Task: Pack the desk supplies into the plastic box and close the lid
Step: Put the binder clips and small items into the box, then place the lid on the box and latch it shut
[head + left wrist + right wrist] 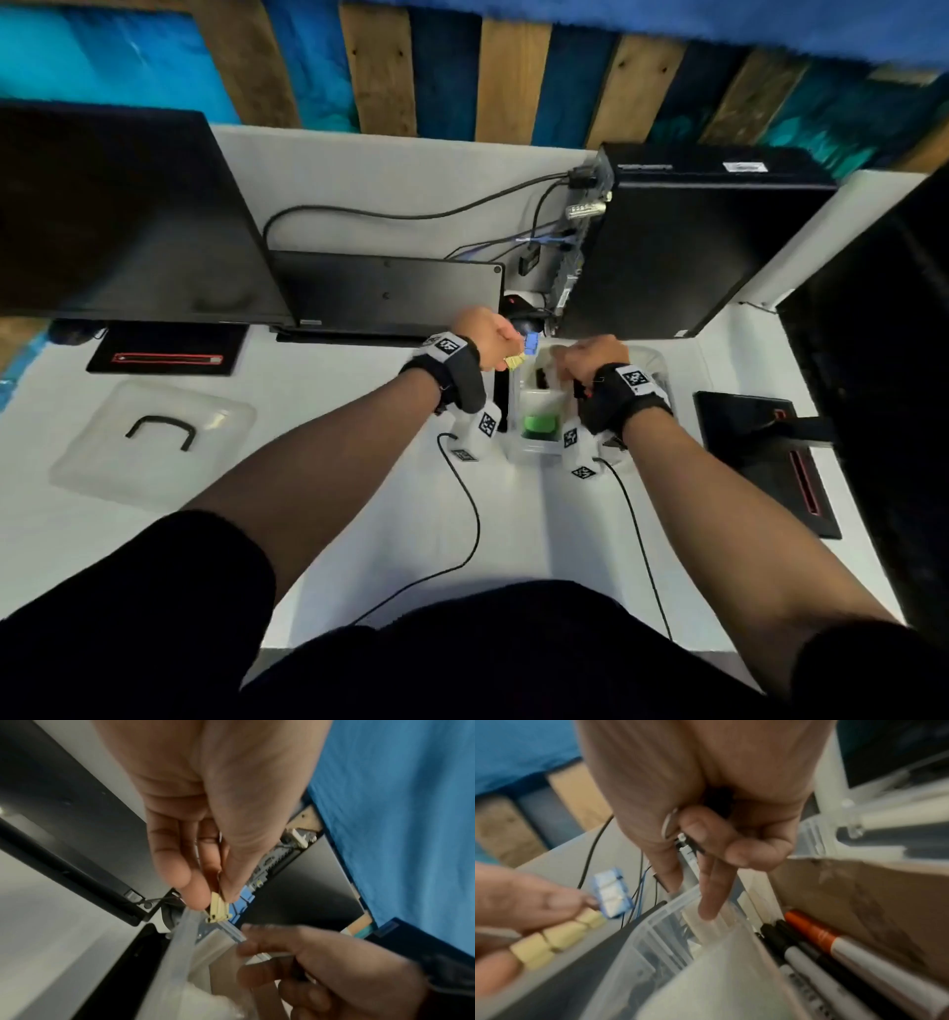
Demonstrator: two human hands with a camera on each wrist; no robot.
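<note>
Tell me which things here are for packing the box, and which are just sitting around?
For the job: plastic box; lid; yellow and blue clips in the left hand; markers; green item; right hand.

Just lying about: monitors; computer tower; cables.

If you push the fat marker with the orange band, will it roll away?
Probably not far. The round grey marker with the orange band looks apt to roll, but it lies wedged between black-capped markers and a brown cardboard piece. Its smooth barrel may be slippery.
</note>
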